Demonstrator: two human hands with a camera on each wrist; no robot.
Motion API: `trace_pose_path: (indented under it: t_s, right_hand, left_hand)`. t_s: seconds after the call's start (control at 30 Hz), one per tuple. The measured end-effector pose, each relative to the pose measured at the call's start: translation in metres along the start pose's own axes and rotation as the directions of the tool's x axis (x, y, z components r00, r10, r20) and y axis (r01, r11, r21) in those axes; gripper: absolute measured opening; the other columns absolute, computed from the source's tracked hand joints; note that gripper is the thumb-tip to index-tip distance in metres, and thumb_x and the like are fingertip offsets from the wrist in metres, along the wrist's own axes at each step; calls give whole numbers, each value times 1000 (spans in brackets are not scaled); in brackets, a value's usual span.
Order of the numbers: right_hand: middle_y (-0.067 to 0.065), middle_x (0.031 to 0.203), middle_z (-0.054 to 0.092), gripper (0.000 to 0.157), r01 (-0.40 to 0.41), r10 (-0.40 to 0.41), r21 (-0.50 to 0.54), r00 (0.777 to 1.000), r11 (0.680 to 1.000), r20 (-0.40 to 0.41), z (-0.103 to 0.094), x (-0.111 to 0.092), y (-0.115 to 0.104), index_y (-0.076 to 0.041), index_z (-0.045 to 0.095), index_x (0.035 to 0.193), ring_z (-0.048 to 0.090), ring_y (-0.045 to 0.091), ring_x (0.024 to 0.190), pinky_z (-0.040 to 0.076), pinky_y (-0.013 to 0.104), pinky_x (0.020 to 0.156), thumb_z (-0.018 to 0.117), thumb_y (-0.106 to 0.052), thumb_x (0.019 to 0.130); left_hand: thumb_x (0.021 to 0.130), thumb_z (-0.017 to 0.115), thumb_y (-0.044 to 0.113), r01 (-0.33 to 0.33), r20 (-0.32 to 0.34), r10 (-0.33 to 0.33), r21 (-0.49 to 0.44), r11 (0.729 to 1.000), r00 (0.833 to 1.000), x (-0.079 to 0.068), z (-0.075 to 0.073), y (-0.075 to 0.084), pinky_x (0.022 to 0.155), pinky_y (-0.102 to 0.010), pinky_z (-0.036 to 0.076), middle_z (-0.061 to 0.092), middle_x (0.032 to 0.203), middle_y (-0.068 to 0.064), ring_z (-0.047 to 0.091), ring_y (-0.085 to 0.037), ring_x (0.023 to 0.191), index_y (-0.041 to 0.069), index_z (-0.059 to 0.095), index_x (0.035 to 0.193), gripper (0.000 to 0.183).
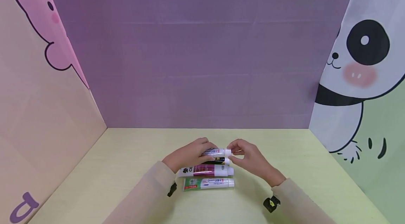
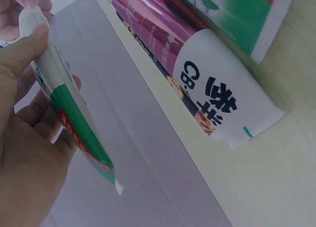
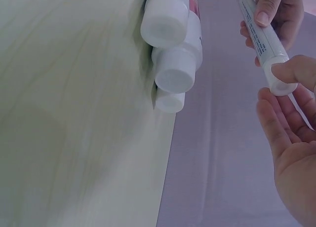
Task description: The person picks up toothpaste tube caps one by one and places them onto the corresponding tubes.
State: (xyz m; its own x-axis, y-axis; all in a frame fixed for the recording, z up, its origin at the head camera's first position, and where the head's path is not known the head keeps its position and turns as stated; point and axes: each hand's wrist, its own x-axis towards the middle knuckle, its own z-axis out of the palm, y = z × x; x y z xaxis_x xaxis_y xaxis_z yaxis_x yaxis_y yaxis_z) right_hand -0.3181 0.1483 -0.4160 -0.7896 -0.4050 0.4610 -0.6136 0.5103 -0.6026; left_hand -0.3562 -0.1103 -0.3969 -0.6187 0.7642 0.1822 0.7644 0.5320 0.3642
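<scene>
In the head view, my left hand (image 1: 191, 154) holds a white-and-green toothpaste tube (image 1: 216, 152) by its body, just above the table. The left wrist view shows its green tail end (image 2: 79, 123) sticking out past my fingers. At the other end, my right hand (image 1: 253, 160) pinches the white cap (image 3: 282, 86) between thumb and fingers. Nearer to me lie a black toothpaste tube (image 1: 221, 161), partly hidden by the left hand, a purple-and-white toothpaste tube (image 1: 204, 170) and another green-and-white toothpaste tube (image 1: 209, 183). Their caps all point right.
The tubes lie in a row on a pale wooden table (image 1: 126, 174). A purple panel (image 1: 202, 58) closes off the back. Side walls with cartoon prints stand left (image 1: 47, 111) and right (image 1: 373, 118). A small black device (image 1: 271, 203) hangs by the right wrist.
</scene>
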Motion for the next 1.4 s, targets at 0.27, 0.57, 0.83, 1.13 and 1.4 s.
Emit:
trace_pose_path:
  t_s: [0.27,0.57,0.83,1.13,1.4]
  right_hand:
    - [-3,100,67,22,-14,13,27,1000,1000,21,-1,1,1,-8,64,111,66,13,90,55,32,85,74,-8,92]
    - [2,92,69,20,-92,90,38,994,995,57,0,1,5,-11,65,116,65,22,83,53,27,72,63,-24,101]
    - [-3,81,63,19,-150,145,61,986,987,76,3,3,6,-14,64,111,62,18,75,50,29,67,53,-29,106]
    - [0,81,66,26,-190,185,60,980,980,73,4,3,7,-14,62,114,64,15,74,54,42,75,47,-34,108]
    - [2,106,68,27,-165,163,42,986,985,36,0,-2,5,-14,60,121,66,22,94,53,34,81,61,-33,102]
  left_hand:
    - [98,67,28,3,4,-3,7,1000,1000,2,0,1,89,-26,50,56,112,1,51,-11,96,12,63,132,38]
    - [99,66,30,-13,0,13,8,1000,1000,2,-2,2,89,-25,50,56,112,2,51,-11,97,12,63,132,38]
    - [99,66,27,-12,4,12,9,1000,1000,2,-2,3,90,-27,49,56,112,2,51,-11,98,13,63,132,36]
    - [99,66,28,-16,1,16,12,1000,1000,2,-2,3,89,-27,49,56,112,1,51,-11,98,12,63,131,36]
    - [98,67,29,4,5,-5,9,1000,1000,1,-1,1,92,-28,50,56,114,2,51,-11,99,13,63,133,38]
